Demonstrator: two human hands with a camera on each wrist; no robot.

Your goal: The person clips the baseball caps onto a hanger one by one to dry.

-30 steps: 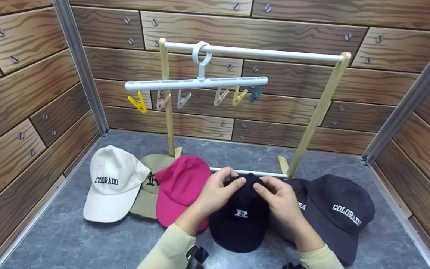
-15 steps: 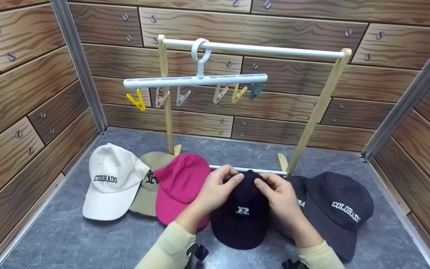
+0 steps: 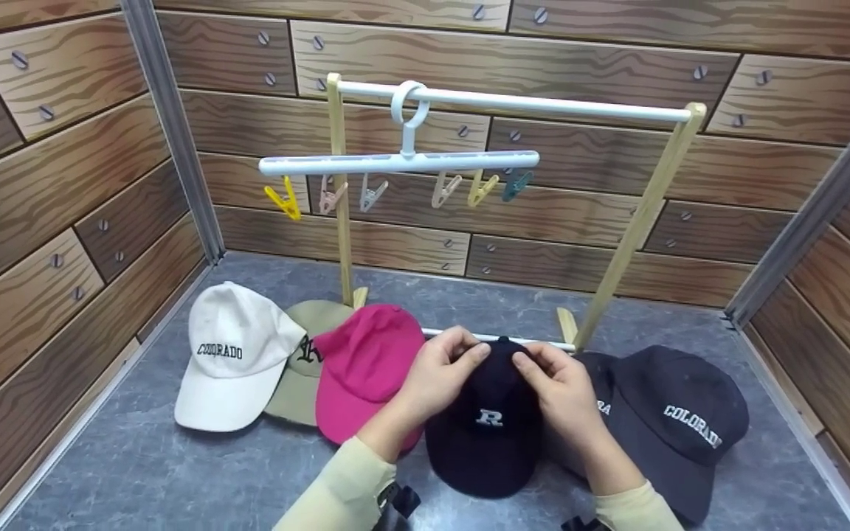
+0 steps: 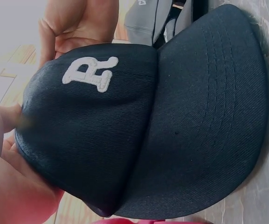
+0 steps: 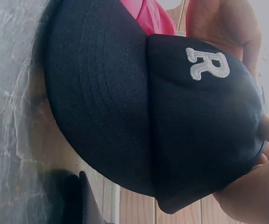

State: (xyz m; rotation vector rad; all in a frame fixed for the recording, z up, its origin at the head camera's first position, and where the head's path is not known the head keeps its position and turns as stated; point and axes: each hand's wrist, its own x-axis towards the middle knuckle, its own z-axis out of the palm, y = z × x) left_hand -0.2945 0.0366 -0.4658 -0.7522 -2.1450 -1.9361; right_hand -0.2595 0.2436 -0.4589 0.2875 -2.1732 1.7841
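Observation:
A black baseball cap (image 3: 485, 450) with a white R on its front is held between both hands, brim toward me. My left hand (image 3: 436, 376) pinches the left side of its crown near the top, thumb in front. On the other side my right hand (image 3: 564, 387) pinches the crown the same way. In the left wrist view the cap (image 4: 195, 116) fills most of the picture, with the brim near the grey surface. The right wrist view shows the cap (image 5: 195, 116) from its other side. Fingers behind the crown are partly hidden.
Left of the hands lie a white cap (image 3: 229, 369), an olive cap (image 3: 288, 398) and a pink cap (image 3: 366, 369). Dark caps, one a COLORADO cap (image 3: 679, 413), overlap at right. Behind, a clip hanger (image 3: 403, 162) with several coloured clips hangs from a rack (image 3: 543, 107).
The hands keep the same pinch on the black cap, which stays nearly in place. The head view has shifted slightly, so the whole scene sits a little further right.

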